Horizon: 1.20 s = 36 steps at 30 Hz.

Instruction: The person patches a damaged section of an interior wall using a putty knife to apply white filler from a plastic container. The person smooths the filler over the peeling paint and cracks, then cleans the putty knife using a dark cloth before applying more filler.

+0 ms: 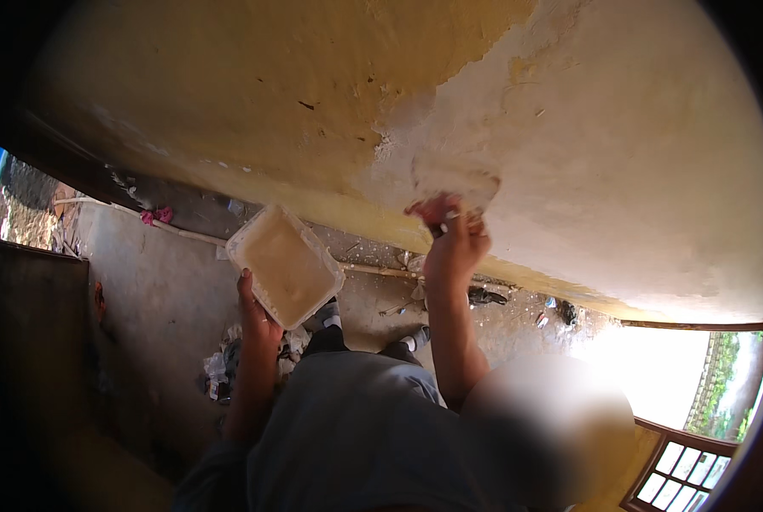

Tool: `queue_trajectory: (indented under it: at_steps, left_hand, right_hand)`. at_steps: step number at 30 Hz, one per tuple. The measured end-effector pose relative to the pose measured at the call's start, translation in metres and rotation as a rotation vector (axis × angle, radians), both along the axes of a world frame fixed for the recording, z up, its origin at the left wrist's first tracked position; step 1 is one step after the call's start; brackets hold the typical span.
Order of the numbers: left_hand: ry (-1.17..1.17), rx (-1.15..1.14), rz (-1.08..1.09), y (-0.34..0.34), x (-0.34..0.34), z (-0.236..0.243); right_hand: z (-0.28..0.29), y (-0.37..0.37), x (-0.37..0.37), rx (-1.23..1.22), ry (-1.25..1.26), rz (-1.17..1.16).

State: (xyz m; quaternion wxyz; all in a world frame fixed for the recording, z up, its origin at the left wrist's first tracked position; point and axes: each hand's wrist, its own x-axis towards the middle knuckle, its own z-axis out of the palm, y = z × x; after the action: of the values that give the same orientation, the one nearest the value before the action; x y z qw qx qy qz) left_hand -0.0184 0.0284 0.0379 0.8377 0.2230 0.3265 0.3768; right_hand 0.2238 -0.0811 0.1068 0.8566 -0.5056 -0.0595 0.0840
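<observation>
My left hand (259, 311) grips the side of a white plastic tub (236, 252) that holds a pale beige mixture. My right hand (454, 247) holds a wide scraper (456, 179), its blade blurred and smeared with pale material, up at the wall (620, 145); I cannot tell whether the blade touches it. Around the scraper the wall has a smooth pale coat, while to the upper left it is bare yellow (330, 60) with flaked patches and dark marks.
Below, my feet stand on a concrete floor (142, 282) beside scattered debris (219, 371). A long pole (364, 270) and dark scraps (488, 297) lie along the wall's base, with pink cloth (159, 216) farther left. Bright openings (14, 205) and a barred window (678, 469) are at the sides.
</observation>
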Motion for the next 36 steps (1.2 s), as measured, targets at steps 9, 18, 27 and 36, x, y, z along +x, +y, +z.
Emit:
queue_trajectory:
  at_steps: [9, 18, 27, 36]
  left_hand:
    - [0.088, -0.007, 0.077, 0.010, -0.019, 0.024]
    - [0.158, 0.073, 0.121, 0.014, -0.018, 0.035]
    - [-0.004, 0.019, 0.008, 0.016, -0.014, 0.020]
    - [0.133, -0.021, 0.070, 0.012, -0.011, 0.029]
  right_hand:
    - [-0.079, 0.052, 0.025, -0.801, -0.358, -0.576]
    - [-0.126, 0.102, -0.051, -0.643, -0.799, 0.051]
    - [-0.051, 0.110, 0.023, -0.653, -0.678, -0.540]
    - [-0.152, 0.065, -0.024, -0.591, -0.651, -0.099]
